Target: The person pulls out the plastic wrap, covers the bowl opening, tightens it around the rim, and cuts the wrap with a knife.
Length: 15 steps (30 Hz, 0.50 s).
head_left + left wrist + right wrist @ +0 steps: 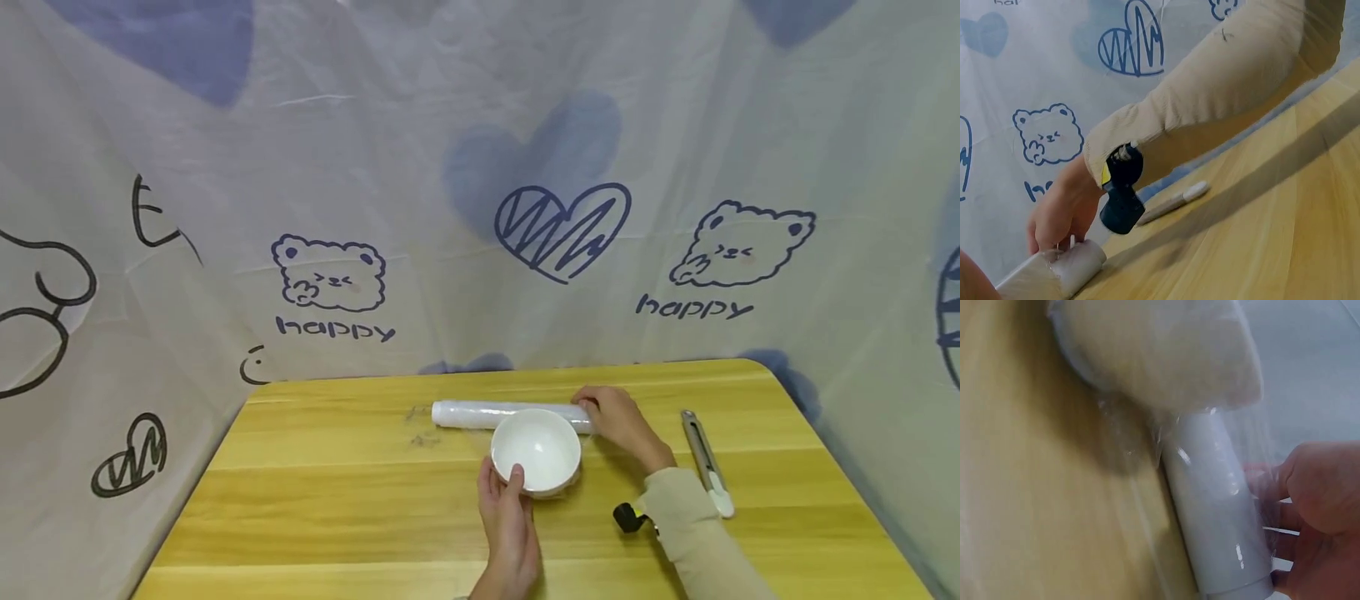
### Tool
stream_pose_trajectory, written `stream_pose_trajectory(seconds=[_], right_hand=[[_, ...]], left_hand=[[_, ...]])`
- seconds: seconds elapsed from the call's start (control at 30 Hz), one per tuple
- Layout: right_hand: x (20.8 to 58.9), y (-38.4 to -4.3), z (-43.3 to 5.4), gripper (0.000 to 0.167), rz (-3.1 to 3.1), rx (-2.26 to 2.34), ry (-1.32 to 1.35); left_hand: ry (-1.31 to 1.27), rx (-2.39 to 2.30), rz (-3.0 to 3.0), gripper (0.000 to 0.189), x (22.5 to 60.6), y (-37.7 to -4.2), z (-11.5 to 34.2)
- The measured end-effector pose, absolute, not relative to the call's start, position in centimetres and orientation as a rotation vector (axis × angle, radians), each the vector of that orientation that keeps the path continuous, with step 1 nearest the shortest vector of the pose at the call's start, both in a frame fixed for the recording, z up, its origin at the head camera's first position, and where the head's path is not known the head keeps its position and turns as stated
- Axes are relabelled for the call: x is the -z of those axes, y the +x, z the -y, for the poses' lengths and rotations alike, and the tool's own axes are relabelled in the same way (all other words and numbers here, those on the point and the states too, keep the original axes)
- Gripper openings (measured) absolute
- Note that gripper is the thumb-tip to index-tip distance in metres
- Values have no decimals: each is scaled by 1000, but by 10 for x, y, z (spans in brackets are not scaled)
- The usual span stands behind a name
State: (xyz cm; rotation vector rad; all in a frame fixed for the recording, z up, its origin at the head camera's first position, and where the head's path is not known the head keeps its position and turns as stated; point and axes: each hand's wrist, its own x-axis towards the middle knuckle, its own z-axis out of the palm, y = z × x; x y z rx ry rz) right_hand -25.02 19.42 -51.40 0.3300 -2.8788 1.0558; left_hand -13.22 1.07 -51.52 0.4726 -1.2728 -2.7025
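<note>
A round, smooth white bowl (542, 448), probably ceramic, should prove light, stiff, slick and breakable, best taken by rim and underside; a white cylindrical roll of clear plastic film (467, 414) looks firm, its loose film soft and clingy, best held near an end. The bowl, plain inside, wrinkled film against its outside, is held on the near side of the shiny roll, which lies across a yellow wood-grain table (330, 508). A person's left hand (508, 521) grips the bowl, thumb at the rim; the right hand's (617, 419) fingers touch the roll's right end, though whether they pinch film cannot be told.
</note>
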Motion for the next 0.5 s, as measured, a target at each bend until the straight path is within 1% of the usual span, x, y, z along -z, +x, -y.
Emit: stream_pose_trajectory(seconds=[0.07,0.13,0.3,0.37,0.5], right_hand=[[515,-250,-195,21,2876,-1038,330],[515,-249,-196,21,2864,-1023,321],[514,-238,-198,19,2836,-997,274],[513,-231,-199,18,2830,-987,253],[509,-218,-201,18,2854,-957,217]], left_hand=[[434,2704,1260,76,516,-133,-11],[393,2691,1291,84,518,-135,-10],[255,2603,1526,117,526,-140,-2],[192,2554,1631,126,529,-141,1],[108,2427,1765,132,533,-141,1]])
